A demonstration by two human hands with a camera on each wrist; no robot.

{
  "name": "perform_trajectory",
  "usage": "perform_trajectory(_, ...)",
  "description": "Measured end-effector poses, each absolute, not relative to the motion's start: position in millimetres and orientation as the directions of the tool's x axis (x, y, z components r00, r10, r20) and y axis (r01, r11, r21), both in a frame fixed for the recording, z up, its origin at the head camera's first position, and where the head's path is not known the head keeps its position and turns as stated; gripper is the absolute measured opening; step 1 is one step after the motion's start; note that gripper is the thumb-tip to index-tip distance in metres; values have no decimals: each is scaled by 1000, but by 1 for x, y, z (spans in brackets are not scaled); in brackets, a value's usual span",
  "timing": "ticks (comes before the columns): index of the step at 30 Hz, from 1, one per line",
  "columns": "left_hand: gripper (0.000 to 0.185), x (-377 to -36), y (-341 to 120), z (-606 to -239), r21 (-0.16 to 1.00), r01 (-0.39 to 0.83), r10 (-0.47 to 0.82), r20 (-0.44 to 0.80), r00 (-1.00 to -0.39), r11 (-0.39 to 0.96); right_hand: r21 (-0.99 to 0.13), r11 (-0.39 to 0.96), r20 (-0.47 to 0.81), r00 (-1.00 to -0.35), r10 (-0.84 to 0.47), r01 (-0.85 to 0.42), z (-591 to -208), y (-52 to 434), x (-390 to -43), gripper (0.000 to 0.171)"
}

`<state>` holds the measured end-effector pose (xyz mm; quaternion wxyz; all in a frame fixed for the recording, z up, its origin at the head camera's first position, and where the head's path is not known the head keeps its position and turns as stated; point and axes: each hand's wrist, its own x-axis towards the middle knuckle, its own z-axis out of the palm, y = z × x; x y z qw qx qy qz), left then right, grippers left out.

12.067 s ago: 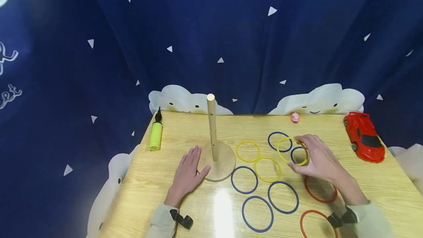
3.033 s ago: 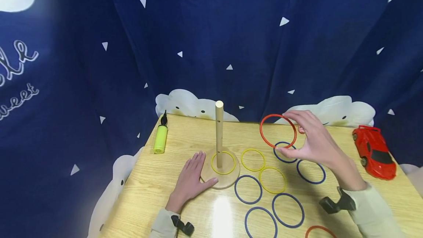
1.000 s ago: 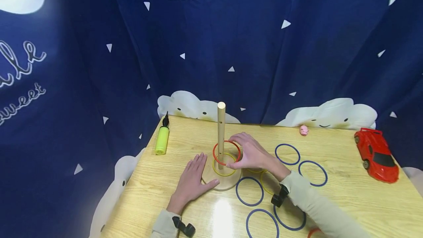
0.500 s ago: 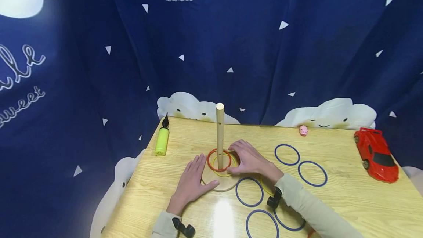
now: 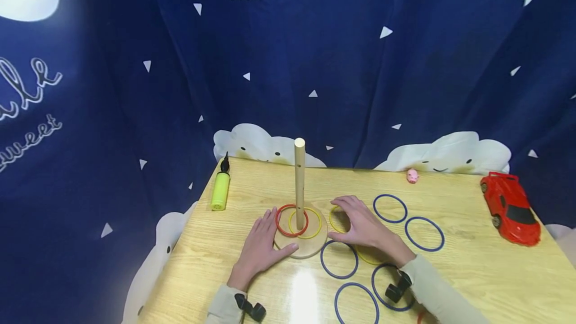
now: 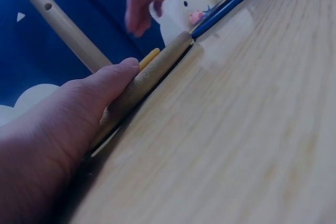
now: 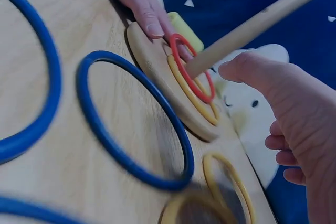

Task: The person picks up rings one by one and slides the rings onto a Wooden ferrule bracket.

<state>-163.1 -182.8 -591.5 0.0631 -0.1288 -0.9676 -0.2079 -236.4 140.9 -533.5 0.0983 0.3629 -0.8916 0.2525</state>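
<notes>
The right hand (image 5: pixel 366 229), fingers loosely spread and holding nothing, hovers over a yellow ring (image 5: pixel 335 219) lying flat just right of the base (image 5: pixel 306 249), whose left edge the flat left hand (image 5: pixel 261 246) steadies.

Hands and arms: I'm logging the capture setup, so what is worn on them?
Both hands, left hand and right hand, are bare. Each arm has a pale beige long sleeve, and a small black camera mount is strapped at each wrist.
</notes>
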Motion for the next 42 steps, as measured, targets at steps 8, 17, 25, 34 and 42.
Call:
perform_trajectory(8, 122, -168, -182, -592, 414, 259, 198, 184, -963, 873, -418, 661, 430, -777, -461, -623, -534, 201, -195, 86)
perform_trajectory(17, 126, -170, -186, -592, 400, 238, 187, 164, -969, 885, -469, 709, 471, -828, -303, -527, -547, 252, -144, 88)
perform_trajectory(25, 121, -161, -186, -595, 394, 270, 213, 184, -960, 878, -501, 750, 452, -869, -201, -433, -569, 272, -97, 83)
perform_trajectory(34, 121, -161, -184, -594, 401, 278, 217, 192, -957, 873, -533, 783, 372, -920, -123, -320, -580, 278, -73, 79)
perform_trajectory(42, 121, -164, -184, -593, 388, 263, 216, 161, -963, 883, -532, 791, 367, -924, -106, -302, -588, 269, -63, 91)
